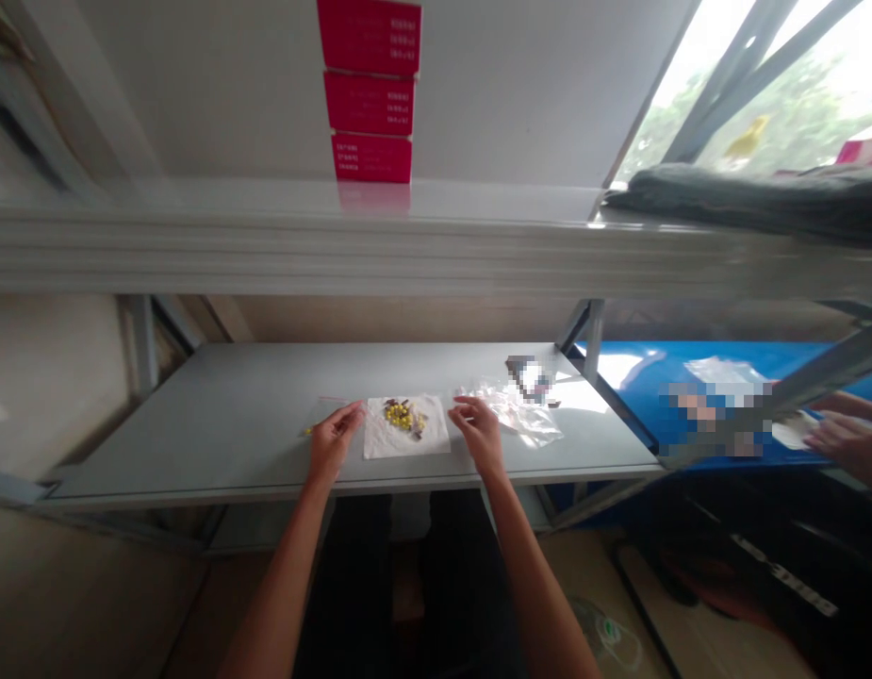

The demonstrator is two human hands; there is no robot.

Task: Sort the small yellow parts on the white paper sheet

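A white cloth or paper square (379,441) lies flat on the grey table, bearing a small heap of yellow and dark brown pieces (402,415) too small to name. My left hand (331,439) is at its left edge, fingertips drawn together; what they hold, if anything, I cannot make out. A clear film with a thin reddish line (331,401) shows just behind that hand, and a tiny yellow piece (308,431) is beside it. At the right edge, my right hand (479,431) hovers with bent fingers slightly apart, holding nothing visible. Clear plastic bags (527,420) lie right of it.
A blurred-out object (531,377) sits behind the bags. Overhead runs a shelf edge (407,250) with stacked red boxes (371,104). Past a metal post, a co-worker's hands (842,434) are over a blue table (630,377). A dark cloth (753,198) lies upper right.
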